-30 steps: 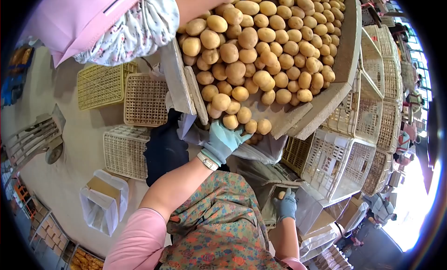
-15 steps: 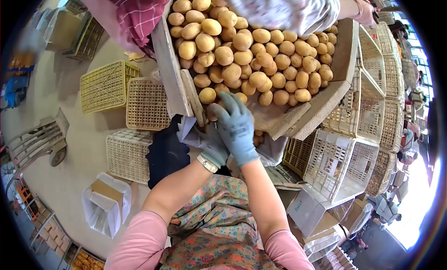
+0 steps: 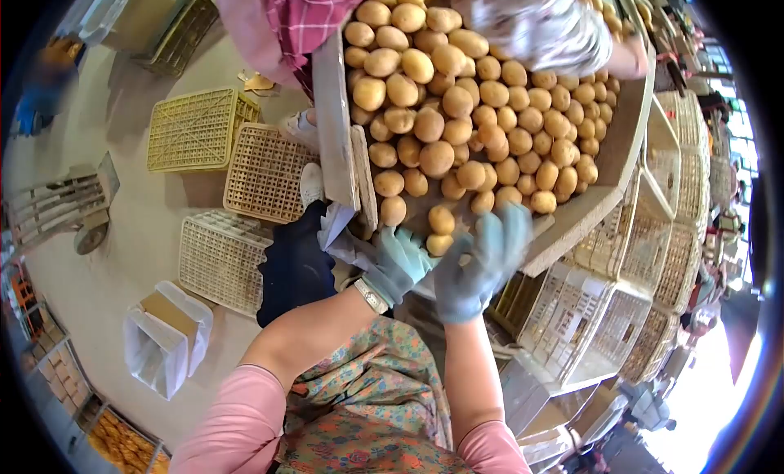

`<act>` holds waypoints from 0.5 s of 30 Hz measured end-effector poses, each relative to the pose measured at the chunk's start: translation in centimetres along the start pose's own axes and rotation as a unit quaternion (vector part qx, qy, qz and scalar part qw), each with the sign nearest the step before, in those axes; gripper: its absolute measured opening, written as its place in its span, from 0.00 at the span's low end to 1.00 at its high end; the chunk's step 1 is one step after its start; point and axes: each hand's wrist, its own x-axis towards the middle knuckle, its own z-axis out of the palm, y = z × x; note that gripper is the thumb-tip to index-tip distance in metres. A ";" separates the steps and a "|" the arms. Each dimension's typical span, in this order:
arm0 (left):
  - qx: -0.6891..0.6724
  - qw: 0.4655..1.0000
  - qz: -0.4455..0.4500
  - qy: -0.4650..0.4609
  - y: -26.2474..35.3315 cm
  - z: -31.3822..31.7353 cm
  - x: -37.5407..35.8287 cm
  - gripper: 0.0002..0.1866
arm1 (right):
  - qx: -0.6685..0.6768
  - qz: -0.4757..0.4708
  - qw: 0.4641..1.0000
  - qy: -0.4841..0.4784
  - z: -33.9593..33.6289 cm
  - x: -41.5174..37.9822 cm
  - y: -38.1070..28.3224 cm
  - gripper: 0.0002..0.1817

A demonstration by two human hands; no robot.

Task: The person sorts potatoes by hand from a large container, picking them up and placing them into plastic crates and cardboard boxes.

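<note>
Many round tan potatoes [image 3: 457, 102] lie in a wooden-sided bin [image 3: 336, 123]. My gloved left hand [image 3: 398, 264] is at the bin's near edge, just below a potato [image 3: 393, 211], its fingers pointing right and apart. To its right, my gloved right hand [image 3: 483, 262] is raised near the bin's opening, fingers spread and partly blurred, with nothing seen in it. Between my hands, two potatoes [image 3: 441, 220] lie near the opening. A wristband [image 3: 371, 296] circles my left wrist.
Another person's patterned sleeve [image 3: 535, 25] reaches over the bin. Yellow [image 3: 200, 129] and beige crates [image 3: 268, 172] stand left on the floor, with a lined box [image 3: 167, 339]. White crates [image 3: 563, 315] are stacked right. A wooden cart [image 3: 61, 209] is far left.
My hands have moved apart, the right one going right and opening. The view has shifted, so the bin appears farther right and lower. Two potatoes now show near the opening between my hands.
</note>
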 end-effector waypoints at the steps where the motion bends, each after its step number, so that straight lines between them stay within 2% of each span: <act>1: 0.025 0.999 0.018 -0.036 0.2 1.0 0.5 0.25 | -0.009 -0.016 0.993 -0.116 2.0 -0.3 2.0 0.37; 2: -0.010 0.994 0.007 0.110 0.2 3.5 0.7 0.25 | -0.046 0.006 0.975 -0.217 5.5 -2.3 4.1 0.32; 3: -0.046 0.966 -0.007 0.254 0.2 5.0 0.7 0.26 | -0.037 -0.002 0.968 -0.248 4.7 -2.9 3.8 0.29; 4: -0.170 0.979 -0.018 0.107 0.0 0.2 0.8 0.25 | -0.036 0.008 0.966 -0.256 3.9 -3.9 3.6 0.29; 5: -0.273 0.959 -0.061 -0.035 -0.2 -4.7 0.8 0.25 | -0.033 0.017 0.963 -0.268 3.2 -5.1 3.5 0.29; 6: -0.125 0.990 -0.054 0.034 -0.1 -1.3 0.2 0.23 | -0.026 0.030 0.968 -0.248 2.7 -6.7 3.3 0.31; 7: 0.027 0.993 -0.046 0.102 -0.1 2.4 -0.1 0.21 | -0.026 0.023 0.968 -0.250 2.4 -8.6 3.1 0.31; 9: 0.005 0.980 -0.022 0.197 0.0 3.4 0.3 0.25 | 0.036 0.124 0.962 -0.242 2.4 -11.2 2.8 0.30; 11: -0.023 0.959 -0.018 0.283 -0.1 5.6 1.0 0.32 | 0.005 0.162 0.950 -0.265 1.5 -12.3 2.1 0.29; 12: -0.021 0.971 -0.023 0.236 -0.1 3.6 0.9 0.35 | -0.002 0.164 0.952 -0.257 1.1 -12.1 1.7 0.27; 13: -0.019 0.971 -0.028 0.235 -0.1 3.7 0.9 0.35 | -0.005 0.166 0.953 -0.255 0.8 -11.6 1.6 0.27; 15: 0.071 0.989 -0.042 0.123 0.0 3.8 0.3 0.42 | 0.031 0.140 0.966 -0.218 0.5 -10.2 1.0 0.25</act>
